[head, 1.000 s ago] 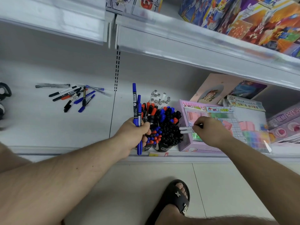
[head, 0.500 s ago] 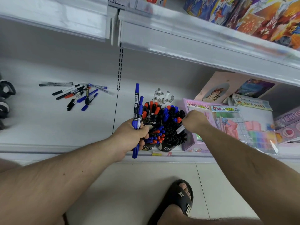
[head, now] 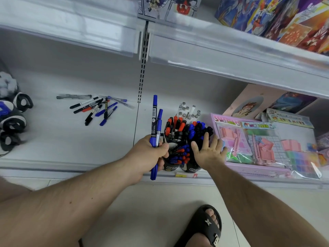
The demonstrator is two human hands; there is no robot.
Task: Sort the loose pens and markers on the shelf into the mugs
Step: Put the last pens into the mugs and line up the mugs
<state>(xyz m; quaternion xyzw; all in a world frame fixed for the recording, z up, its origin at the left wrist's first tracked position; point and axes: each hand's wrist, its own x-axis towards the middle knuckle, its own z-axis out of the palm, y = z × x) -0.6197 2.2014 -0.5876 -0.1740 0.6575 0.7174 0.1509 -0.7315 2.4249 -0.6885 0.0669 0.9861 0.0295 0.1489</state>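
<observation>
My left hand (head: 149, 155) grips a small bunch of blue markers (head: 155, 125) upright, just left of the mugs. Several dark mugs (head: 171, 167) stand at the shelf's front edge, packed with black, blue and red markers (head: 185, 132). My right hand (head: 207, 150) lies with fingers spread flat on the black marker tops of the right mug and holds nothing. A loose pile of pens and markers (head: 96, 108) lies on the white shelf (head: 53, 139) to the far left. Grey-capped white markers (head: 188, 111) stand behind the mugs.
A pink craft-kit box (head: 258, 145) sits right of the mugs, touching my right hand's side. Black-and-white toy items (head: 12, 120) crowd the shelf's left end. The upper shelf edge (head: 213, 56) overhangs with colourful boxes on it. My sandalled foot (head: 204, 227) is on the floor below.
My right hand moved left from the pink box to the mugs, let go of the light-coloured pen it carried, and now lies open on the marker tops. The left hand kept its grip.
</observation>
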